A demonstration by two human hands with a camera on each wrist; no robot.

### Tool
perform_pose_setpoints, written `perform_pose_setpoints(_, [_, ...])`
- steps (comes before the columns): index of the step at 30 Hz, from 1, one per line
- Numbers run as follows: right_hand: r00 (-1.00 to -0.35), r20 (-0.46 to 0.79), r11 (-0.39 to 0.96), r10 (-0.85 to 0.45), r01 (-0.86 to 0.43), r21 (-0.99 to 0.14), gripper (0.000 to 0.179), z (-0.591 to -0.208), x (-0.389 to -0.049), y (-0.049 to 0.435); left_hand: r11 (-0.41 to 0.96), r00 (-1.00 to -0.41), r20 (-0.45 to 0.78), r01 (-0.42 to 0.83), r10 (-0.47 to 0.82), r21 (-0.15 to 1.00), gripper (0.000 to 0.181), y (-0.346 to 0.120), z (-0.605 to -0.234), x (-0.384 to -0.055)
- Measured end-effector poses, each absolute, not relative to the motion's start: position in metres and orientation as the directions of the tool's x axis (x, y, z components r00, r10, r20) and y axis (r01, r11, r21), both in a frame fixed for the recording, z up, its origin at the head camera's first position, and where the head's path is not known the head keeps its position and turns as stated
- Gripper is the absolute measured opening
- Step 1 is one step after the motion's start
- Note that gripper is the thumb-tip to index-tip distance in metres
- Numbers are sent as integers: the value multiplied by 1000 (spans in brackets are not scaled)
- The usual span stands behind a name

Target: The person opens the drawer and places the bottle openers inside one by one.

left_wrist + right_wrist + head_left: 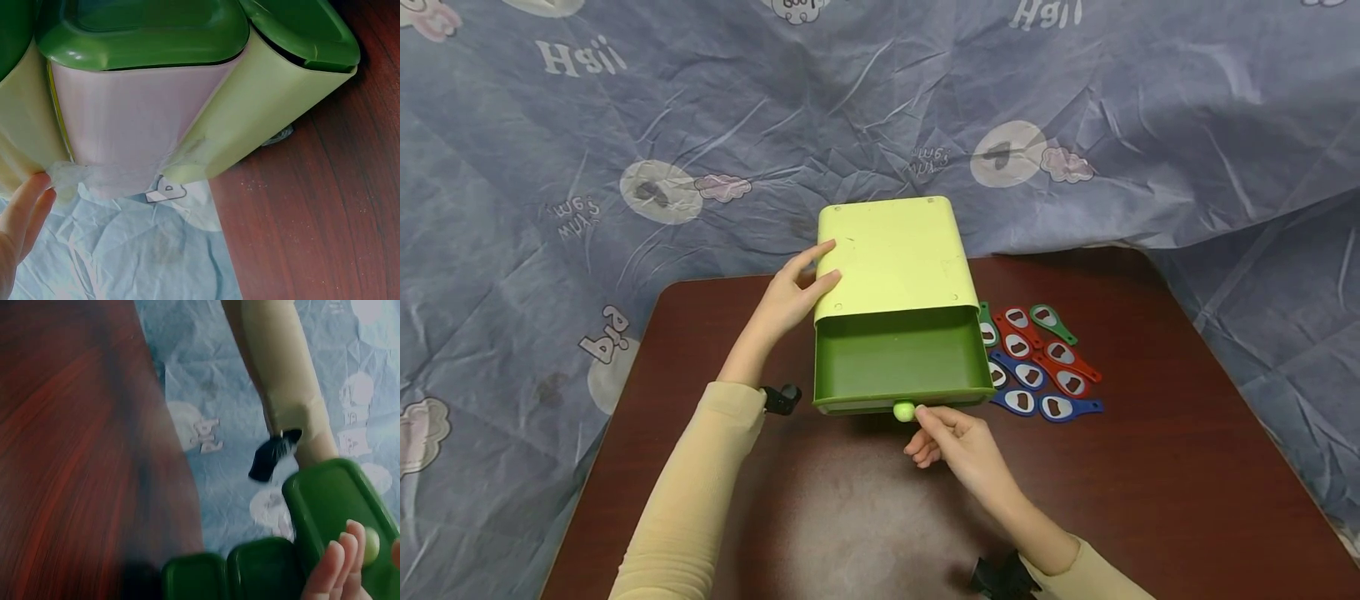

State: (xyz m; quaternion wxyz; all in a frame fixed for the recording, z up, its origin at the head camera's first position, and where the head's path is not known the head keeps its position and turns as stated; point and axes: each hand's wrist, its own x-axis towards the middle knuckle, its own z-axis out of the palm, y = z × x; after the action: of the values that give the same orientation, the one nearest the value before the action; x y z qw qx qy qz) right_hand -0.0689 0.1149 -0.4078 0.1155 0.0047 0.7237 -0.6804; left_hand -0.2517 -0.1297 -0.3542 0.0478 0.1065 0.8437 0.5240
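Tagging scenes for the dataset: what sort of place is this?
Likely an improvised tabletop recording corner: a wrinkled printed cloth hangs behind the dark red table, and black wrist-worn devices are in view.

At your twelve o'clock, crumpled matt cloth (pixel 865 100) hangs behind a smooth, plastic-looking case (pixel 891 258). Towards six, you have a glossy plastic drawer (pixel 895 354) and shiny knob (pixel 904 411); at three, plastic-and-metal openers (pixel 1062 354). The tabletop (pixel 850 517) looks like polished wood.
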Motion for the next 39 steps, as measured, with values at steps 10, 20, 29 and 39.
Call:
perform_pose_setpoints(10, [-968,-213,306,-134,164,-938,34,-435,-82,173,438,-971,33,137,235,889,55,-131,-354,-251])
perform_pose_setpoints(20, [-999,-44,705,29,51,-708,31,-471,-120,240,452,-972,34,138,231,881,54,-131,-354,-251])
perform_pose_setpoints(29, [-999,3,827,-36,-31,-561,31,-487,-135,261,429,-970,39,143,241,892,54,-130,-353,-251])
perform_pose_setpoints(39, [-991,69,858,-113,-133,-497,32,-495,-144,260,431,-973,27,126,229,894,55,-130,-352,-250])
